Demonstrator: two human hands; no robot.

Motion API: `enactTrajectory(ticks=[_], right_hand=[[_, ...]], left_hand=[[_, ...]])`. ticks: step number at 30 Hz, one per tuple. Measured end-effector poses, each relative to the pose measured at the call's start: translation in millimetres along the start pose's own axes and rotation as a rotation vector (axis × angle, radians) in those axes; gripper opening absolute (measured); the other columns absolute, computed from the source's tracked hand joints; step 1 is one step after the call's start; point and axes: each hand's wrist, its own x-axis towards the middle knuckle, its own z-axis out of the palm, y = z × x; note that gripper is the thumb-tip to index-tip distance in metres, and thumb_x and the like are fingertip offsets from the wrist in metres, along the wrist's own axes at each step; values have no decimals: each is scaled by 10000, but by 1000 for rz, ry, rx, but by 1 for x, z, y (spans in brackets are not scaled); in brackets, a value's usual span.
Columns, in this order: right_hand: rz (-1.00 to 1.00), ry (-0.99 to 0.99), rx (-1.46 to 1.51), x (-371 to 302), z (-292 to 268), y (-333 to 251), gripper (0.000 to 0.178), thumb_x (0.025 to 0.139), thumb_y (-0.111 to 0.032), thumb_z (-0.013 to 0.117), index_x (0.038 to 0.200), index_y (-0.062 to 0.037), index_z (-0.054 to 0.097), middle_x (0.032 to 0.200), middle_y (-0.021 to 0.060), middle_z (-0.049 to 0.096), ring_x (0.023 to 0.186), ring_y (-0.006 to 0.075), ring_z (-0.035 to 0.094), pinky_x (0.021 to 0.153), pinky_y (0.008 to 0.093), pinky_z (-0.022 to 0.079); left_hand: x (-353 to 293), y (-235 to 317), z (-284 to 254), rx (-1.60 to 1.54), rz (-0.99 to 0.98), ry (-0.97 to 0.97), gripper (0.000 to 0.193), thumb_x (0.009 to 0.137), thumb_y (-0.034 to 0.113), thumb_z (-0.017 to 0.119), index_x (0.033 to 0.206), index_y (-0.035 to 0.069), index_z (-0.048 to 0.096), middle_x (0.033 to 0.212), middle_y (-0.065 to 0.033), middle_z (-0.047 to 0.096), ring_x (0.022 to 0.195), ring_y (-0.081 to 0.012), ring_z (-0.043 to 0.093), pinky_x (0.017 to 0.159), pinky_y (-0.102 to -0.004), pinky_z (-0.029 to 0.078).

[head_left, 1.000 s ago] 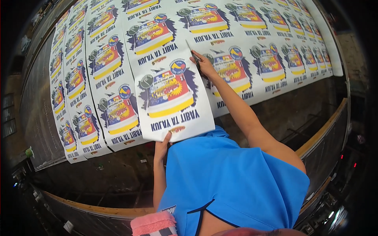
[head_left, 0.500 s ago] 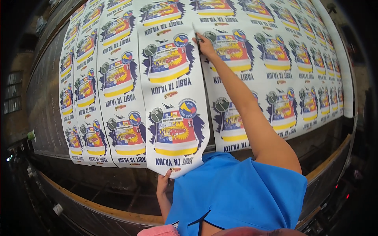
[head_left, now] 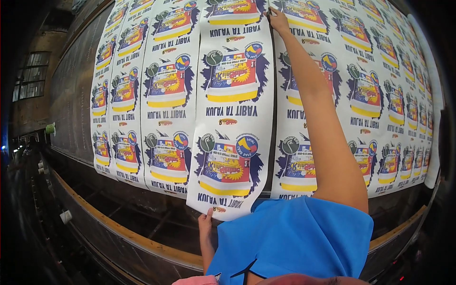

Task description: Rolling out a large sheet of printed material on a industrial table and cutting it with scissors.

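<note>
- One blue top (head_left: 294, 232) lies nearest to us; the near end of the printed strip (head_left: 230, 90) curls up against it.
- Just beside the top, we see the left hand (head_left: 205, 220) pinching that near end, thumb above; its other fingers are mostly hidden. It keeps this pinch through all three moments, so the strip's end stays held past the table edge.
- From there we follow the strip away from the body, two whole prints long and part of a third, between narrower-looking strips (head_left: 166, 114) on the left and a wide printed sheet (head_left: 349, 126) on the right.
- Along its right side we find a dark gap (head_left: 273, 142). A second ago the right hand was beside the upper part of the nearest print; now the gap runs past two prints, which we take to mean that the strip is free of the sheet along that stretch.
- Farthest along, with the arm nearly straight, we see the right hand (head_left: 277, 20) closed around a dark tool (head_left: 269, 12), probably scissors; we cannot tell how its blades stand, nor whether strip and sheet are joined beyond it.
- Well beyond, we make out a barred window (head_left: 35, 76) at left.
</note>
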Motion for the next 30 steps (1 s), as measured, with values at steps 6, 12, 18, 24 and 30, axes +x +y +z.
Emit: enactTrajectory(ticks=[6,12,18,24,30], right_hand=[[128,-161,403,-117,-45,-21,602,873,-346,735,1409,-150,542,685,81,641,555,168,619,530,308,460],[228,-292,581,-276,-153,17,591,923,-206,702,1467,-186,472,594,-2,540,418,101,489,403,264,365],[419,-98,719,-419,-280,48,595,938,-208,685,1484,-204,447,604,2,551,426,102,499,400,261,386],[480,-147,687,-596,-364,53,558,960,-200,652,1477,-202,442,619,21,574,428,109,525,391,258,424],[594,-405,804,-780,-435,28,560,942,-205,673,1432,-135,410,641,60,573,454,159,558,408,294,445]], left_hand=[[2,-21,15,-311,64,-92,504,962,283,653,1320,-38,501,1222,-192,635,1062,-297,653,918,-453,535],[-11,-27,18,-529,-10,-358,498,953,175,645,1378,30,429,1340,-161,562,1166,-302,598,998,-489,488],[12,-66,17,-415,91,-340,330,968,104,612,1290,105,543,1244,-57,639,1118,-213,620,1000,-448,470],[37,-120,34,-616,89,-516,431,951,159,612,1361,168,479,1372,-43,516,1288,-217,461,1060,-465,399],[22,-167,127,-276,-53,-935,508,949,181,585,1429,170,417,1536,-77,393,1432,-276,338,1124,-504,327]])
